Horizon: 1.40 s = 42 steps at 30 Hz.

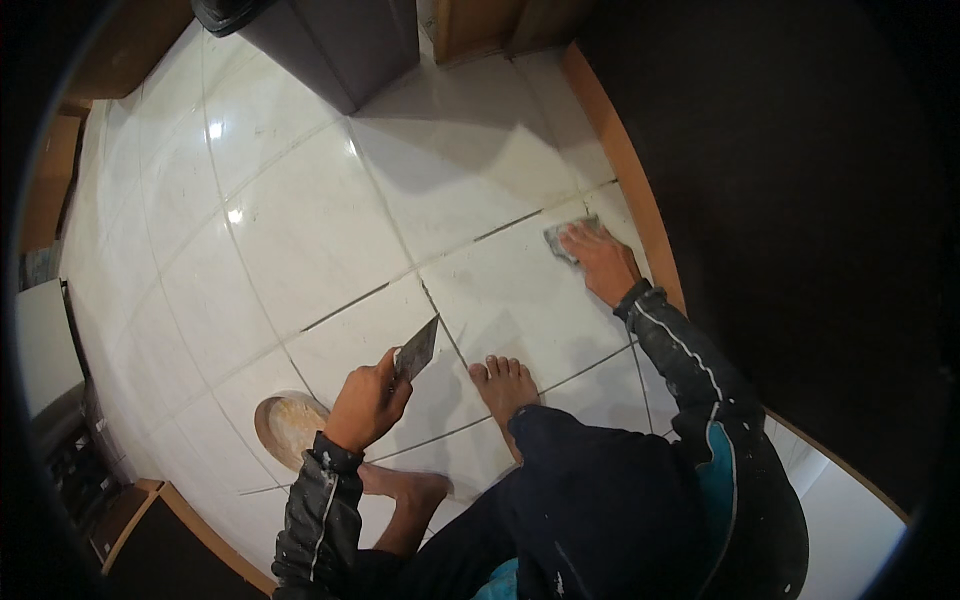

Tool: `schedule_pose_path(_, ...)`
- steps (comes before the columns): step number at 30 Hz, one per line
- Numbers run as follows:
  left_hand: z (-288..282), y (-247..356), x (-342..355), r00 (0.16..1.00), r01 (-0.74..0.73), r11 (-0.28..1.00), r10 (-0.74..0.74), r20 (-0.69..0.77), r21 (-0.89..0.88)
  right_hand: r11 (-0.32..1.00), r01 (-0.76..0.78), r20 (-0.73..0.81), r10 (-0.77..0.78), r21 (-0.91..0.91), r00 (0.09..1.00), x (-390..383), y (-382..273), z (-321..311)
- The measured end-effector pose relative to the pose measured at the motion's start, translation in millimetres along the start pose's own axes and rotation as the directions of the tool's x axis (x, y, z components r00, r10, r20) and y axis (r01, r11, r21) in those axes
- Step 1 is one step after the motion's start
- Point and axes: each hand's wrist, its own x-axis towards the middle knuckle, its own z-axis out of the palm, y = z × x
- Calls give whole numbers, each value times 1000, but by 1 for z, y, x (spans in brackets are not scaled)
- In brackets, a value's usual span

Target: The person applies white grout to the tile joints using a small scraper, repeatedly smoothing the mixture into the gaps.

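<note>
My left hand (368, 398) is closed around a flat grey metal scraper (420, 345), held above the white tiled floor (280, 230). My right hand (600, 262) presses a grey, smeared pad (558, 240) against a tile near the wooden edge on the right, beside a grout line. Its fingers are bent over the pad. Left of my left wrist sits a round container (285, 423) holding pale beige paste, partly hidden by my hand and sleeve. Several grout lines around my bare foot (505, 395) look dark; others are pale.
A tall grey-purple bin (330, 55) stands at the top. A dark panel (790, 230) with a wooden edge (625, 160) borders the floor on the right. Wooden furniture (470, 22) is at the top middle; more furniture and a light grey object (40, 345) line the left side.
</note>
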Motion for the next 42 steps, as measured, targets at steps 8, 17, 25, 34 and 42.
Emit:
schedule_pose_path(8,8,-12,-8,999,23,1000,-24,37,4,884,-467,-111,462,-17,880,51,10,-44)
schedule_pose_path(17,12,-10,-8,998,43,999,-42,55,-14,932,-343,32,348,-120,937,71,-72,-9)
schedule_pose_path(25,11,-11,-6,999,28,999,-27,46,-25,983,-102,-19,106,150,994,45,-60,-9)
schedule_pose_path(34,12,-8,1,1000,8,996,-6,18,-84,998,62,-87,-62,4,994,8,-27,21)
schedule_pose_path(42,9,-9,-1,1000,20,988,-20,0,-151,966,-231,87,222,113,971,34,-42,-38)
